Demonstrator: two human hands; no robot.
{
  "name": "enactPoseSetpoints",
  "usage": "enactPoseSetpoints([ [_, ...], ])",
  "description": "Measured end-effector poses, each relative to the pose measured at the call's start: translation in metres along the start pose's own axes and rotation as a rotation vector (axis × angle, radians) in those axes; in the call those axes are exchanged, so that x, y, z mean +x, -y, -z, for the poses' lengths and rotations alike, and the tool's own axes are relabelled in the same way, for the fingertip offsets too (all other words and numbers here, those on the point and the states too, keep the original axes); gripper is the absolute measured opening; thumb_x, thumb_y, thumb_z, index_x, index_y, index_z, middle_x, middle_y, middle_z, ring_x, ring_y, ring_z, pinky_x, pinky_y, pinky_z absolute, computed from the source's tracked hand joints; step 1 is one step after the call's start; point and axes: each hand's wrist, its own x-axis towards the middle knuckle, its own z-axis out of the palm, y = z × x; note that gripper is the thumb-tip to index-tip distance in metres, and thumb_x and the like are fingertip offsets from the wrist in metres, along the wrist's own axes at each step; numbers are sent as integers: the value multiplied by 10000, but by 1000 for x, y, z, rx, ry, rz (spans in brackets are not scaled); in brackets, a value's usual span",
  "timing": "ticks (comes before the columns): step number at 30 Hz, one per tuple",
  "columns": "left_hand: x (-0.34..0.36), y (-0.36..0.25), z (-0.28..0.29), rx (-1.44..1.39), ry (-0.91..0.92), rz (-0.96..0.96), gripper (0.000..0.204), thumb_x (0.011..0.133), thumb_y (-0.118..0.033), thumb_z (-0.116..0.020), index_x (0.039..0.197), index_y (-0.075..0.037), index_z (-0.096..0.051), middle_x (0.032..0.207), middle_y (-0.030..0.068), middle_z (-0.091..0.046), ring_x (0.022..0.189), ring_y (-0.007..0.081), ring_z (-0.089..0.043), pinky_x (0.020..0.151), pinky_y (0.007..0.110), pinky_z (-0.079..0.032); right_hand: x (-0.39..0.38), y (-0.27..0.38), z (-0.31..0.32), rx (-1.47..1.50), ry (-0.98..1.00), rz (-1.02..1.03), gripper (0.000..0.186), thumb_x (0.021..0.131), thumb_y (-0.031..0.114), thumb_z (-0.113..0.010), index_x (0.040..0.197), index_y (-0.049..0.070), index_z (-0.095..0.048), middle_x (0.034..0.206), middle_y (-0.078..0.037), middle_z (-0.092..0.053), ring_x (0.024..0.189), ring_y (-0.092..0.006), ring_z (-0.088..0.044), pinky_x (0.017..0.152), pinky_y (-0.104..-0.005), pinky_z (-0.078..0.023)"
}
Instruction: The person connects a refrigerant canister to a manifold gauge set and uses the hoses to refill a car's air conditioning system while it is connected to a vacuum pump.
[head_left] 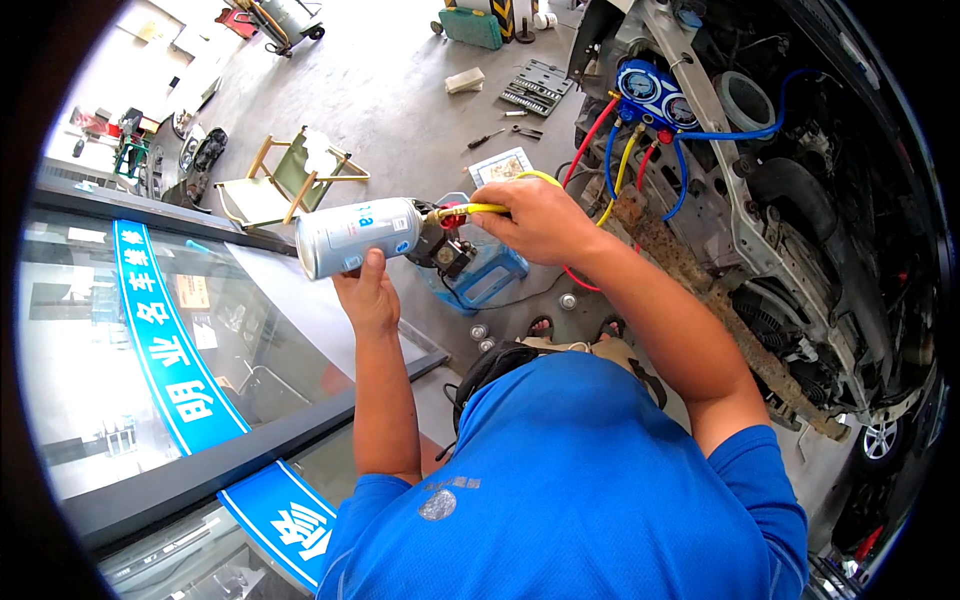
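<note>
Short-sleeved bright blue T-shirt (590,480), smooth sporty fabric, faint creases across chest. Small grey round print with line of small grey marks above it, at shirt's left chest side. Sleeves end at upper arm; forearms bare below. Left hand (368,296) and right hand (538,220) bare: no gloves, rings or watch. Beyond shirt's far edge, tan trousers (600,350), open sandals (543,326).

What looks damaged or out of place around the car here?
The car's front beam is bare and heavily rusted, with its bumper cover absent. Small metal cans lie loose on the floor, and hand tools are scattered beside the open socket set.
</note>
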Motion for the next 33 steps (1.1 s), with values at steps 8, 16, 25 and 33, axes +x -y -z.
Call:
enactPoseSetpoints([
  [8,-13,-4,-12,235,282,-167,952,629,-160,-859,1391,-164,-289,1463,103,-303,1331,289,-343,1078,451,-344,-2,-5,16,53,132,-129,316,856,324,-593,1027,68,-665,918,-155,-663,899,-344,-617,806,-412,-473],
  [16,-11,-14,-26,258,251,-146,1003,654,-130,-837,1436,-121,-208,1443,124,-317,1316,292,-351,1071,448,-347,1,-13,-2,68,-266,160,221,843,242,-619,953,57,-669,812,-124,-642,782,-319,-614,690,-414,-465],
  [25,-15,-16,-32,342,219,-132,1004,664,-144,-834,1444,-65,-207,1305,122,-435,1220,264,-446,1019,406,-393,-1,-18,-2,28,-397,192,209,833,250,-630,940,77,-676,754,-99,-624,715,-308,-596,660,-416,-419],
  [33,-12,-19,-36,312,221,-103,1009,649,-173,-855,1432,-60,-229,1253,107,-462,1168,251,-479,989,391,-418,-6,-14,4,51,-359,171,219,829,200,-641,957,24,-670,806,-152,-633,737,-321,-612,663,-394,-459],
])
